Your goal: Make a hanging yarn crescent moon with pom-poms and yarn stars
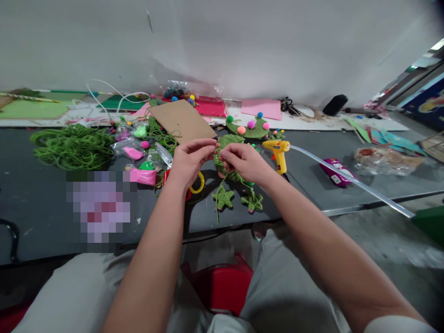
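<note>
My left hand point(194, 159) and my right hand point(244, 162) are raised over the middle of the table, fingertips pinched and close together. Whatever lies between them is too small to make out. Below my right fingers a thin green yarn strand point(218, 215) hangs beside a green yarn-wrapped star point(224, 198). A second yarn star point(252, 201) lies to its right. Partly hidden behind my hands is a green yarn-wrapped shape point(229, 140). Scissors with a yellow handle loop point(197, 183) lie under my left hand. The yellow glue gun point(280, 157) is to the right of my right hand.
A heap of green yarn point(74, 147) lies left, near pink packets point(144, 176). Brown cardboard point(182, 121) and a pompom-trimmed green piece point(249, 128) are farther back. A long glue stick point(364, 187) juts right from the gun, over a purple packet point(336, 172).
</note>
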The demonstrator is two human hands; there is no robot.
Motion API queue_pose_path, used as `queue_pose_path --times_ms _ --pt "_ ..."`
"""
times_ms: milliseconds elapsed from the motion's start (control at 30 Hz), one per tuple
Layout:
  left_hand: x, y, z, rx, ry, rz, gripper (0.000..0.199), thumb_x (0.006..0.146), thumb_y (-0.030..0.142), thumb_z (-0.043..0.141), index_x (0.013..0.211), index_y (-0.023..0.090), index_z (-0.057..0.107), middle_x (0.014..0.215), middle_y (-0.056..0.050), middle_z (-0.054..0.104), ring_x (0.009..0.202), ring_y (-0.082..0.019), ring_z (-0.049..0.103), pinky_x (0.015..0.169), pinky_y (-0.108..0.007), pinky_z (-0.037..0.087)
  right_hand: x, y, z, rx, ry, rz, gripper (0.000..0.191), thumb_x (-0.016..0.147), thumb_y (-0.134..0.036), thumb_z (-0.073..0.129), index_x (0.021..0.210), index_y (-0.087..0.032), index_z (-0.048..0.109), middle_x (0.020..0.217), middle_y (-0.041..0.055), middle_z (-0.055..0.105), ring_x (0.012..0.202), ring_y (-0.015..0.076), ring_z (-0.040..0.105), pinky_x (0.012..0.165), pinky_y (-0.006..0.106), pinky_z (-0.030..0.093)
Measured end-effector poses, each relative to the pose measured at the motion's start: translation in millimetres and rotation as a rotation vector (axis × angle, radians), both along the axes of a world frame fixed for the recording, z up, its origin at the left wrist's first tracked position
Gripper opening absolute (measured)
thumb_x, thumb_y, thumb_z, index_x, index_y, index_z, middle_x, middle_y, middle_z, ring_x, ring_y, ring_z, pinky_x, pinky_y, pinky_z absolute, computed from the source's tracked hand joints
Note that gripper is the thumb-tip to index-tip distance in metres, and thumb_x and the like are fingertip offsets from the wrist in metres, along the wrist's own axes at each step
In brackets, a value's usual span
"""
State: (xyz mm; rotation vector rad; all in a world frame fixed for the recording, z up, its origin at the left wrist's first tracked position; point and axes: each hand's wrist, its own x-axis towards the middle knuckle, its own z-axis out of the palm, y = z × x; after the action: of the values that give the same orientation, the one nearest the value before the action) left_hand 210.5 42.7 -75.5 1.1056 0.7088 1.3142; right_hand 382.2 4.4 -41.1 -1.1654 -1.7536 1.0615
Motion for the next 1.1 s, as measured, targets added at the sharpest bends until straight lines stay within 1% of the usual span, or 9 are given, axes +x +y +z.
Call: queue_pose_path --times_ms 133,233,400,467,567,733,900,1000,1100 --pt "-1 0 1.1 -0.025 -0.012 -0.001 0.023 0.064 0.026 0.087 0.086 0.021 0.079 0.088 -0.004 0.077 0.076 -0.013 0.071 0.072 -0.024 0.056 2 -1 0.4 -0.005 0.003 -0.011 0.021 0.097 -0.029 0.053 0.078 -0.02 0.053 0.063 -0.0027 0.054 0.057 0.0116 0.052 0.057 0.025 0.045" --pt "-1 -1 3.0 -0.06 -0.037 -0.023 0.028 0.061 0.027 0.089 0.087 0.022 0.079 0.082 -0.002 0.076 0.074 -0.012 0.071 0.068 -0.022 0.056 1 -2 -0.9 -0.022 -0.002 -0.01 0.026 0.1 -0.027 0.045 0.075 -0.021 0.049 0.062 -0.0031 0.052 0.058 0.0119 0.051 0.058 0.025 0.043" --pt "0 -1 4.0 -0.06 -0.021 -0.005 0.034 0.058 0.033 0.092 0.087 0.022 0.078 0.078 -0.001 0.073 0.067 -0.012 0.067 0.063 -0.022 0.055 -1 -3 -2.7 0.052 -0.03 -0.009 0.04 0.104 -0.044 0.038 0.072 -0.022 0.045 0.061 -0.0035 0.047 0.056 0.0116 0.047 0.058 0.026 0.04" --pt "1 0 2.2 -0.032 0.007 0.028 0.032 0.06 0.035 0.091 0.085 0.022 0.078 0.076 -0.001 0.072 0.065 -0.012 0.066 0.061 -0.023 0.054 -1 -4 -1.6 0.125 -0.087 -0.022 0.042 0.103 -0.047 0.04 0.07 -0.022 0.045 0.059 -0.0038 0.047 0.056 0.0116 0.046 0.058 0.027 0.038" --pt "3 2 -2.2 0.057 0.078 0.066 0.028 0.067 0.037 0.086 0.089 0.021 0.078 0.076 -0.002 0.072 0.063 -0.011 0.063 0.059 -0.023 0.05 1 -7 -1.0 0.194 -0.176 -0.02 0.04 0.102 -0.042 0.045 0.069 -0.02 0.048 0.059 -0.0034 0.051 0.057 0.0117 0.047 0.061 0.027 0.037" --pt "4 5 -7.3 0.177 0.218 0.124 0.028 0.076 0.04 0.08 0.093 0.018 0.078 0.073 -0.002 0.071 0.059 -0.011 0.06 0.055 -0.022 0.047 3 -9 -5.5 0.176 -0.213 -0.048 0.028 0.097 -0.034 0.052 0.076 -0.017 0.062 0.065 -0.0007 0.062 0.061 0.0128 0.054 0.063 0.027 0.04" --pt "5 0 -5.4 0.106 0.183 0.104 0.032 0.073 0.04 0.083 0.092 0.015 0.076 0.076 -0.004 0.074 0.067 -0.015 0.068 0.066 -0.026 0.056 5 -11 -4.8 0.205 -0.201 -0.172 0.021 0.093 -0.031 0.058 0.08 -0.016 0.065 0.067 0.0 0.062 0.063 0.0132 0.053 0.063 0.027 0.039" --pt "4 -3 -3.1 0.016 0.121 0.06 0.039 0.067 0.038 0.087 0.094 0.014 0.075 0.08 -0.006 0.075 0.074 -0.018 0.072 0.077 -0.032 0.06 5 -12 -4.1 0.259 -0.231 -0.236 0.029 0.098 -0.036 0.051 0.075 -0.018 0.056 0.065 -0.0018 0.054 0.062 0.0123 0.047 0.061 0.027 0.035" --pt "4 -2 -3.6 0.021 0.108 0.032 0.04 0.066 0.037 0.088 0.097 0.015 0.074 0.083 -0.005 0.075 0.076 -0.017 0.071 0.078 -0.032 0.059 4 -12 -5.1 0.272 -0.249 -0.243 0.039 0.102 -0.041 0.041 0.069 -0.02 0.046 0.061 -0.0027 0.047 0.06 0.0119 0.043 0.06 0.028 0.032"
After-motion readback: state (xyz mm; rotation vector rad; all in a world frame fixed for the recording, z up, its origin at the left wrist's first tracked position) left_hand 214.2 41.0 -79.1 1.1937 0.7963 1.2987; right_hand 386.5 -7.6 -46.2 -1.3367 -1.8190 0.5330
